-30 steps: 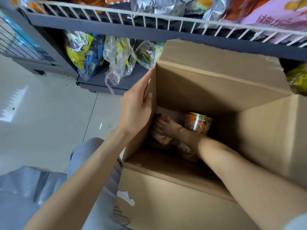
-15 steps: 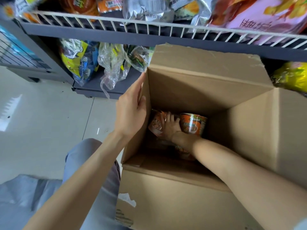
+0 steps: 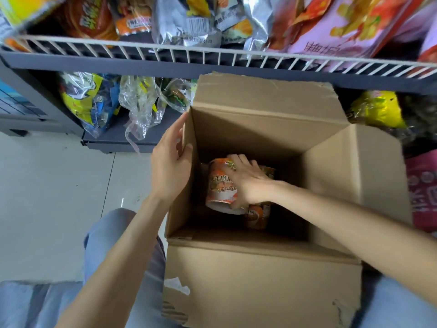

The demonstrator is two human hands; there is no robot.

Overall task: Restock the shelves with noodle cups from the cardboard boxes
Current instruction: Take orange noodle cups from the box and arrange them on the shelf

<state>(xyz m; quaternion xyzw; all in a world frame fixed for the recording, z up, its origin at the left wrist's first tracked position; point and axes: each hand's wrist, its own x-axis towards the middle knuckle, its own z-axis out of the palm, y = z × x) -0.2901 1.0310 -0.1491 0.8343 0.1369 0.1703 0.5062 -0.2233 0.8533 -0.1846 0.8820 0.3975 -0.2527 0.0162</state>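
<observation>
An open cardboard box (image 3: 260,275) stands on the floor in front of the shelves. My right hand (image 3: 248,183) is inside it and grips an orange noodle cup (image 3: 218,188), which lies on its side, lifted off the bottom. Another orange cup (image 3: 256,215) stands lower in the box, and part of a third (image 3: 268,171) shows behind my hand. My left hand (image 3: 171,162) holds the box's left wall, thumb inside and fingers outside along the edge.
A shelf with a white wire rail (image 3: 212,55) full of snack bags runs across the top. Below it a lower shelf (image 3: 113,138) holds clear plastic packets (image 3: 139,102). Pale tiled floor (image 3: 47,197) lies to the left. My knees in blue trousers (image 3: 113,245) are beside the box.
My right hand has taken hold of a noodle cup at the bottom of the box and raised it, tipped on its side. My left hand stays on the box wall.
</observation>
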